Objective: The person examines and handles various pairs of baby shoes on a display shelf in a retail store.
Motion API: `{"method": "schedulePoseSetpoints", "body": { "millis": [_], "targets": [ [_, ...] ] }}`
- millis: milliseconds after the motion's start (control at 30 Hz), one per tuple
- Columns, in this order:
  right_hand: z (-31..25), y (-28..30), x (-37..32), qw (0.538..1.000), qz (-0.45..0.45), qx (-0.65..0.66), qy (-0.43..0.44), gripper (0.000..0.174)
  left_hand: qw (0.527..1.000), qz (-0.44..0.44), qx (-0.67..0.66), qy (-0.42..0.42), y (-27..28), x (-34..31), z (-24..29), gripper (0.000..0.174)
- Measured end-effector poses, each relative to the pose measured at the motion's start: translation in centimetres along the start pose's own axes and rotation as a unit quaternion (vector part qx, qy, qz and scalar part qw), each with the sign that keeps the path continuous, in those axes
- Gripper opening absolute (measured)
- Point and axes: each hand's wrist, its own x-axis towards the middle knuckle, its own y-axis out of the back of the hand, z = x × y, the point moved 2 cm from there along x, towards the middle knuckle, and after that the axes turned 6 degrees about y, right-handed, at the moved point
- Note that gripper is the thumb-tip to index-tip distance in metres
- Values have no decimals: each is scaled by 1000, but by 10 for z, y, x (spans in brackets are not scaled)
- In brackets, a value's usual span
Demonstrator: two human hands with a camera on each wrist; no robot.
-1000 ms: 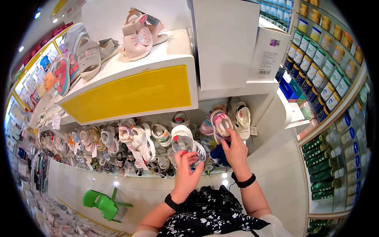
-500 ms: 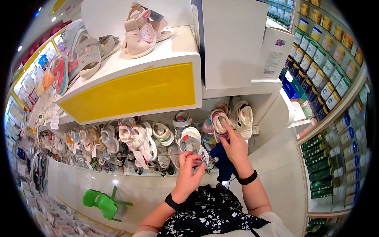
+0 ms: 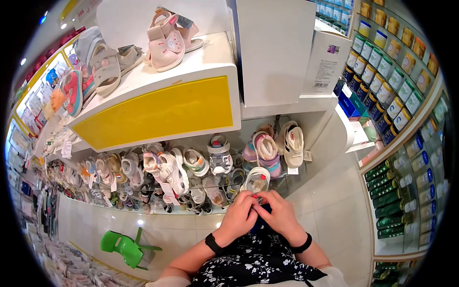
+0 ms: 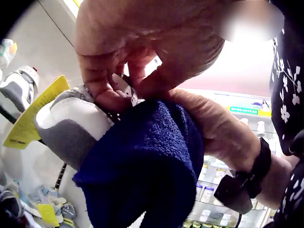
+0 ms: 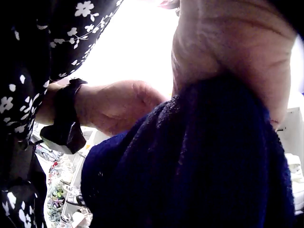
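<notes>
My left hand [image 3: 236,217] and right hand [image 3: 281,216] meet in front of the shelf, fingertips together at a small white and grey child's shoe [image 3: 256,180] with a red mark inside. In the left wrist view, my left fingers [image 4: 111,97] pinch a strap of this shoe [image 4: 71,123], and its toe points out to the left. A dark blue towelling cloth [image 4: 147,147] hangs from my right hand, partly covering the shoe. The right wrist view is mostly filled by that cloth [image 5: 199,156]; my right fingertips are hidden there.
Rows of children's shoes [image 3: 174,170] line the glass shelf, with a pink-purple pair [image 3: 265,148] and a cream pair [image 3: 292,146] at right. Above is a white counter with a yellow panel [image 3: 158,115]. A green chair [image 3: 125,246] stands on the floor at left; shelves of cans [image 3: 382,81] rise at right.
My right hand has left the pink shoe, which stands on the shelf, and come down to meet the left. My left hand has moved right with the white and grey shoe.
</notes>
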Motion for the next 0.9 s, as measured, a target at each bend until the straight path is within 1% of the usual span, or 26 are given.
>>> {"method": "schedulePoseSetpoints", "body": {
  "millis": [67, 133, 167, 233, 267, 300, 333, 367, 433, 500, 533, 633, 667, 767, 900],
  "targets": [
    [1, 1, -4, 1000, -3, -9, -20, 30, 1000, -19, -7, 0, -2, -2, -1, 18],
    [6, 0, -8, 998, -7, -31, -45, 30, 999, -39, -19, -4, -5, -1, -2, 19],
    [9, 0, -9, 997, -8, -43, -56, 30, 999, 1, 0, -37, -4, 0, 0, 20],
    [13, 3, -12, 997, 25, -36, -62, 29, 991, 84, 36, -101, 2, 6, 4, 22],
    [15, 4, -15, 996, 42, -33, -66, 29, 983, 152, 47, -95, 10, 11, 2, 24],
    [18, 6, -18, 996, 46, -32, -64, 28, 981, 188, 36, -24, 19, 21, 0, 24],
    [20, 8, -21, 996, 50, -31, -61, 28, 983, 178, 18, 46, 27, 38, -9, 32],
    [21, 10, -24, 997, 53, -30, -57, 27, 975, 189, 106, 45, 30, 51, -22, 37],
    [17, 16, -30, 997, 40, -36, -50, 25, 936, 210, 279, 40, 29, 73, -53, 50],
    [18, 22, -38, 998, 31, -45, -42, 25, 921, 207, 322, 67, 21, 88, -65, 62],
    [18, 23, -40, 998, 44, -42, -28, 25, 914, 202, 343, 81, 17, 91, -69, 67],
    [23, 25, -49, 997, 47, -40, -50, 25, 882, 200, 418, 87, 14, 96, -70, 76],
    [24, 28, -52, 997, 48, -41, -50, 25, 880, 208, 422, 74, 13, 95, -74, 77],
    [25, 32, -59, 996, 54, -43, -56, 25, 886, 193, 410, 94, 8, 100, -89, 79],
    [33, 30, -66, 996, 59, -39, -63, 25, 921, 164, 353, 20, 16, 109, -95, 82]
  ]
}}
